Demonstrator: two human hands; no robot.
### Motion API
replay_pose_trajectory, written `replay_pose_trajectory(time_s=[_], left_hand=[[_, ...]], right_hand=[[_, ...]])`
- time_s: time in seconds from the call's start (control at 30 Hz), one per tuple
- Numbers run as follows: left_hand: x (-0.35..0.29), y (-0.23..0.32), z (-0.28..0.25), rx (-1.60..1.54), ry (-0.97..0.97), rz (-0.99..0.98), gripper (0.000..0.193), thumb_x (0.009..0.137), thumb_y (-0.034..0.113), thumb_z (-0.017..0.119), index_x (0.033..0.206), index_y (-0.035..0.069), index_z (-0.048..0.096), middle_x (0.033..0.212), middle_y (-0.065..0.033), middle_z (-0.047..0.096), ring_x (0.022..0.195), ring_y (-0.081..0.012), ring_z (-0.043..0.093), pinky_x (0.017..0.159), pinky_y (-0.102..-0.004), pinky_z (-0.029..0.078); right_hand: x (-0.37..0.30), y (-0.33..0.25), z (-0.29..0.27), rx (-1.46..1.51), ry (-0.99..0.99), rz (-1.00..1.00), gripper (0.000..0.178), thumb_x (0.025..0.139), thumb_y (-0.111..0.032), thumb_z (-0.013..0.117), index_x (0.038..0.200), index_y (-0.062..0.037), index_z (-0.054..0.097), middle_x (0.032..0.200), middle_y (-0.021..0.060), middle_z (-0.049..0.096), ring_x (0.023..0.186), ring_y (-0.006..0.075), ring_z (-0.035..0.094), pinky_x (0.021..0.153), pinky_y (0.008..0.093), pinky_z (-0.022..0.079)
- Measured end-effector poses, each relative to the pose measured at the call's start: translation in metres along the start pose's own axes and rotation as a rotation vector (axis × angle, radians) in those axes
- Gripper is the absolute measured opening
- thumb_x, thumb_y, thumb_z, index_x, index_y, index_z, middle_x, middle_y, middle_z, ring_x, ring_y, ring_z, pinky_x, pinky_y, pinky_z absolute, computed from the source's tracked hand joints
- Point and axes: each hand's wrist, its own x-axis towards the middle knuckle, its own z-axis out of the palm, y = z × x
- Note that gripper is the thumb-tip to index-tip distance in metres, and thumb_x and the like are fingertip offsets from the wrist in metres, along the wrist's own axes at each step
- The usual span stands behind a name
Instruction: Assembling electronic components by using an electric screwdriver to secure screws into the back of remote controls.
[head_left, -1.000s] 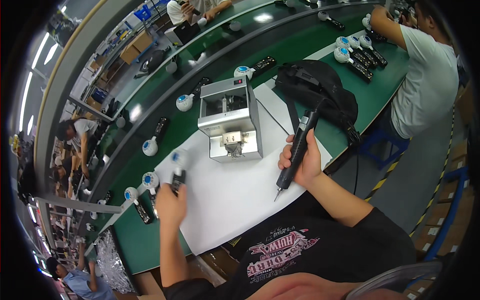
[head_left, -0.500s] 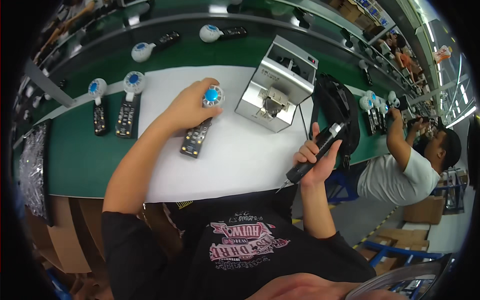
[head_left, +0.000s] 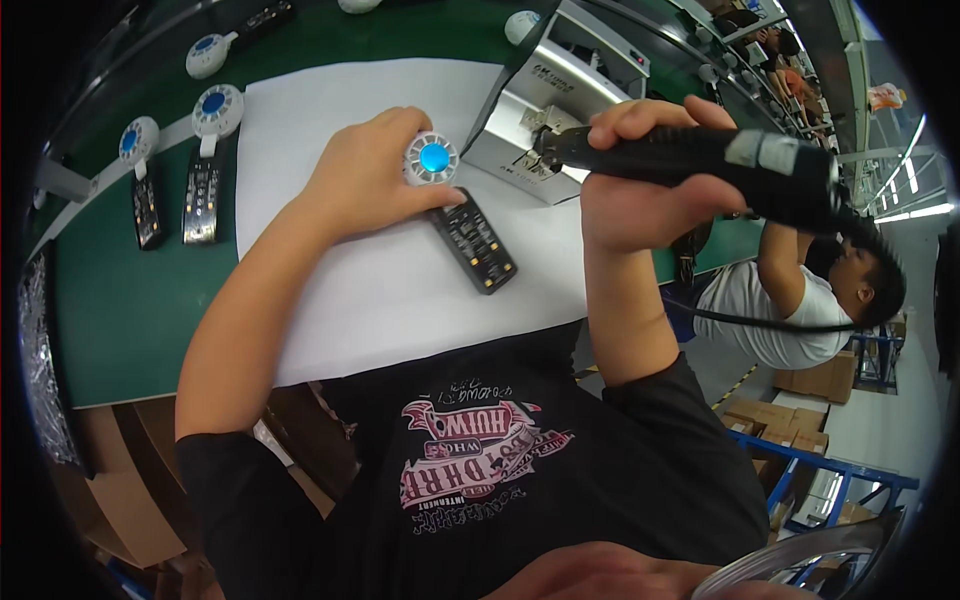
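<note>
My left hand (head_left: pixel 365 175) is closed around a handheld device with a round, slotted white head (head_left: pixel 418 172) and a blue centre. The device's black handle (head_left: pixel 478 245), dotted with small gold contacts, slants across the white sheet (head_left: pixel 400 300) towards me. In my right hand (head_left: pixel 630 215) is a black electric screwdriver (head_left: pixel 680 157), its cord trailing off to the right. The screwdriver's front end points left at the pick-up slot of a silver screw feeder (head_left: pixel 590 85); whether the bit touches a screw there is too small to tell.
Similar devices lie on the green bench (head_left: pixel 110 340) at the left, one nearest the sheet (head_left: pixel 203 195), and others farther back. Wrapped clear plastic (head_left: pixel 45 370) sits at the left edge. A co-worker in a white shirt (head_left: pixel 760 310) is at the right, beside cardboard boxes (head_left: pixel 815 380).
My right hand has lifted the screwdriver and turned it from pointing down-left to the feeder's slot. The device's handle has swung from down-left to down-right under my left hand. The whole view has shifted.
</note>
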Motion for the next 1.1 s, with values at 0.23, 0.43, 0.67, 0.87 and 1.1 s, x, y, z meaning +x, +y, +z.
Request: replay_pose_trajectory(time_s=[0.23, 0.43, 0.67, 0.87, 1.1], left_hand=[[0.005, -0.007, -0.017, -0.167, 0.327, 0.131, 0.059, 0.076, 0.049, 0.083, 0.107, 0.003, 0.065, 0.101, -0.0129, 0.068, 0.088, -0.0316, 0.068, 0.078, -0.0416, 0.054], [0.007, -0.032, -0.071, -0.49, 0.446, 0.585, 0.036, 0.098, 0.034, 0.061, 0.114, 0.003, 0.068, 0.103, -0.0068, 0.065, 0.086, -0.017, 0.058, 0.076, -0.0301, 0.047], [0.0, -0.036, -0.063, -0.459, 0.391, 0.48, 0.037, 0.098, 0.034, 0.061, 0.114, 0.002, 0.068, 0.104, -0.0078, 0.065, 0.087, -0.0178, 0.058, 0.077, -0.031, 0.047], [-0.015, -0.048, -0.053, -0.434, 0.38, 0.36, 0.038, 0.097, 0.035, 0.061, 0.115, 0.002, 0.068, 0.105, -0.0087, 0.065, 0.089, -0.0184, 0.059, 0.078, -0.0318, 0.047], [-0.009, -0.041, -0.047, -0.383, 0.328, 0.264, 0.039, 0.097, 0.036, 0.061, 0.115, 0.001, 0.067, 0.106, -0.0097, 0.065, 0.091, -0.0191, 0.059, 0.08, -0.0326, 0.047]], right_hand=[[-0.001, -0.01, -0.026, 0.355, -0.134, 0.153, 0.086, 0.091, -0.082, 0.04, 0.135, -0.0095, 0.053, 0.087, 0.0121, 0.065, 0.071, 0.0259, 0.059, 0.071, 0.0432, 0.049], [-0.026, -0.018, -0.012, 0.44, 0.045, 0.227, 0.091, 0.088, -0.083, 0.042, 0.133, -0.0042, 0.048, 0.079, 0.0128, 0.065, 0.061, 0.0241, 0.06, 0.059, 0.0357, 0.05], [-0.034, -0.005, -0.01, 0.525, -0.249, 0.206, 0.093, 0.091, -0.084, 0.035, 0.139, -0.0051, 0.049, 0.093, 0.0128, 0.066, 0.073, 0.0249, 0.06, 0.072, 0.0426, 0.048], [-0.031, 0.007, -0.004, 0.404, -0.263, 0.163, 0.093, 0.091, -0.084, 0.034, 0.138, -0.0048, 0.049, 0.091, 0.0136, 0.066, 0.071, 0.0255, 0.061, 0.07, 0.043, 0.049], [-0.035, 0.021, -0.005, 0.433, -0.287, 0.176, 0.092, 0.092, -0.083, 0.033, 0.138, -0.0049, 0.05, 0.09, 0.0138, 0.066, 0.071, 0.0255, 0.062, 0.07, 0.0431, 0.05]])
